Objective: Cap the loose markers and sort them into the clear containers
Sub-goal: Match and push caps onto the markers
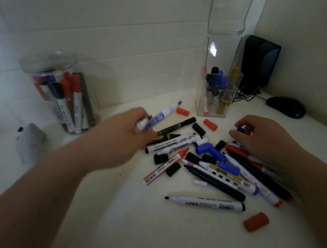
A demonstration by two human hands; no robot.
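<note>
Left hand (pixel 129 129) grips purple-labelled marker (pixel 159 116) raised at left edge of marker pile (pixel 207 159). Long axis slants lower-left to upper-right, bare tip toward square container (pixel 219 65). Right hand (pixel 262 138) pinches blue cap (pixel 240 129) over pile's right side.

Round jar (pixel 50 91) motion-blurred, tall container (pixel 227 18) cut off at top, markers (pixel 237 150) partly hidden under right hand (pixel 262 140).

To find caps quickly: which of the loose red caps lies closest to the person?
The red cap alone on the near right, in front of the pile. The other red caps lie beyond the pile, near the rectangular clear container.
</note>
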